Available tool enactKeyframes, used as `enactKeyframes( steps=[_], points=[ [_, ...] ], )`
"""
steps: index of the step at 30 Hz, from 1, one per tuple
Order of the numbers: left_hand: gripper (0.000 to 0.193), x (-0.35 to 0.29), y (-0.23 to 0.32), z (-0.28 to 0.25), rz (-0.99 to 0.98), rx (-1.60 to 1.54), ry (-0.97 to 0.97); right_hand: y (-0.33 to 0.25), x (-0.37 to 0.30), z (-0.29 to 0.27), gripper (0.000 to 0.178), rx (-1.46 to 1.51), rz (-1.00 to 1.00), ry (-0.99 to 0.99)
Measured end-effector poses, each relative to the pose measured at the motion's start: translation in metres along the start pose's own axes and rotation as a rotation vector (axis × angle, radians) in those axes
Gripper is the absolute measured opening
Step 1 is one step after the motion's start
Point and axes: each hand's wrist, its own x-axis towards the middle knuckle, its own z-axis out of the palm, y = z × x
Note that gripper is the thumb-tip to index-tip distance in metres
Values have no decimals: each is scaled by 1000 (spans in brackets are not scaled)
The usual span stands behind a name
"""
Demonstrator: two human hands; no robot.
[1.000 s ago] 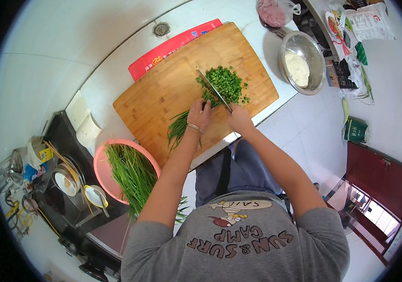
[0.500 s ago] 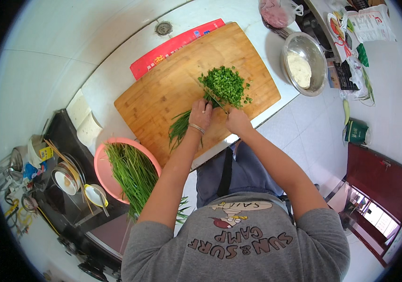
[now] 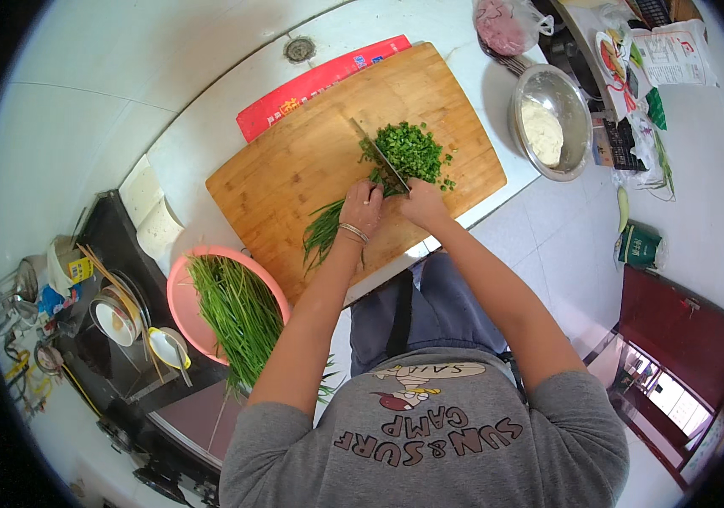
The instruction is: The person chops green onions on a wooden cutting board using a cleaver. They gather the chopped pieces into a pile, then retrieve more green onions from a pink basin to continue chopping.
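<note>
On a wooden cutting board (image 3: 286,195), my left hand (image 3: 363,206) is closed over a bundle of garlic chives (image 3: 321,231), whose long ends trail toward the lower left. My right hand (image 3: 423,203) grips the handle of a kitchen knife (image 3: 392,167), its blade slanting up and left beside the left fingertips. A heap of chopped chives (image 3: 411,151) lies just right of the blade. The knife handle is mostly hidden in my right fist.
A pink basin (image 3: 177,292) full of long chives (image 3: 239,313) stands left of my left forearm. Right of the board is a metal bowl of dough (image 3: 541,134), near a bag of pink meat (image 3: 504,25). A red box (image 3: 260,114) lies behind the board; a black stove (image 3: 116,229) is far left.
The knife and my right hand have risen slightly, and more of the blade shows above the chives. My left hand stays on the bundle in nearly the same place.
</note>
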Motion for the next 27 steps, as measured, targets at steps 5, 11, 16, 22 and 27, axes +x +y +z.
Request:
enactKeyframes(
  steps=[5, 11, 16, 22, 27],
  points=[
    [31, 7, 6, -2, -34, -27, 13, 15, -18, -16, 23, 57, -38, -75],
    [31, 5, 4, -6, 25, 16, 28, -7, -36, -29, 26, 167, 21, -66],
    [33, 9, 11, -11, 36, 74, 50, 1, -47, -20, 23, 86, -43, 110],
    [33, 9, 11, -11, 25, 43, 121, 0, -55, -6, 19, 98, -12, 83],
    [31, 7, 6, -6, 54, 31, 110, 2, -48, -1, 19, 51, 37, 34]
  ],
)
